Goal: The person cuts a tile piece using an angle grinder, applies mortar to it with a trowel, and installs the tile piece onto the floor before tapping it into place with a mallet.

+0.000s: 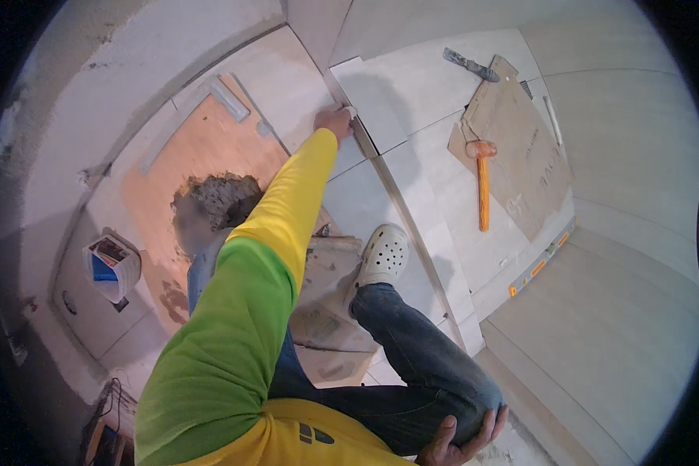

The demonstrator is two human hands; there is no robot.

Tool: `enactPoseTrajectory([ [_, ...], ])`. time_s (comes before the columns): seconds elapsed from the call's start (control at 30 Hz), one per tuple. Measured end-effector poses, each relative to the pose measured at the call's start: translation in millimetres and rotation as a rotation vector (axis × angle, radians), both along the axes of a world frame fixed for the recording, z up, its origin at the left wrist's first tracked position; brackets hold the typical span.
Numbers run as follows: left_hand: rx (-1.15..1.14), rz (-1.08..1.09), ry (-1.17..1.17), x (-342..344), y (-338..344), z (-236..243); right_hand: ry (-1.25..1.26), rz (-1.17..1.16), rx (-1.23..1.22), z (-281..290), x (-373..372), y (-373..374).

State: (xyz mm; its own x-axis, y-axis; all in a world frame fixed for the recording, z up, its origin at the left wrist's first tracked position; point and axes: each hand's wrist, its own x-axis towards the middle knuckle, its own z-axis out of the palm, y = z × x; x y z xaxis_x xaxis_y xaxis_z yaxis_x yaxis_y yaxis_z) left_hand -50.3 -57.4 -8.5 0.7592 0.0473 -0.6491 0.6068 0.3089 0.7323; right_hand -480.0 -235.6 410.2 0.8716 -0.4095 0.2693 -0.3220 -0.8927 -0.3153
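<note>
My left hand (334, 124) reaches far forward to the edge of the pale floor tiles. Its fingers are closed round something small and whitish that I cannot make out, right beside a raised tile (373, 109). A long narrow gap (400, 206) runs along that tile's edge and back towards me. My right hand (462, 441) is cupped against my bent knee, fingers apart, with no tool in it. A white clog (384, 252) on my foot stands on the tiles between the hands.
Grey mortar (221, 198) lies heaped on an orange-brown board (248, 159) at left, near a white bucket (124, 272). At right are a mallet (483, 186), cardboard (520, 147), a dirty flat-bladed tool (470, 64) and a spirit level (540, 264) along the wall.
</note>
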Motion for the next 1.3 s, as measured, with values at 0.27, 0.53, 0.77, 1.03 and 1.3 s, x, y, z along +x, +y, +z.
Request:
enactPoseTrajectory([
  [0.27,0.031,-0.116,-0.129,-4.5,10.1,1.5,0.118,-0.074,-0.055,-1.4,-14.7,1.6],
  [0.53,-0.169,0.064,-0.019,-11.3,4.2,20.6,0.129,-0.075,-0.072,-0.6,-14.5,6.2],
  [0.77,-0.163,0.144,-0.052,-9.2,7.1,-2.0,0.091,-0.100,-0.044,-3.9,-16.9,6.5],
  [1.03,-0.146,0.155,-0.001,-8.6,-2.4,12.1,0.104,-0.105,-0.082,-2.8,-17.6,5.1],
  [1.3,-0.159,0.151,-0.037,-2.5,-2.2,-15.9,0.086,-0.084,-0.081,-4.7,-13.8,3.2],
])
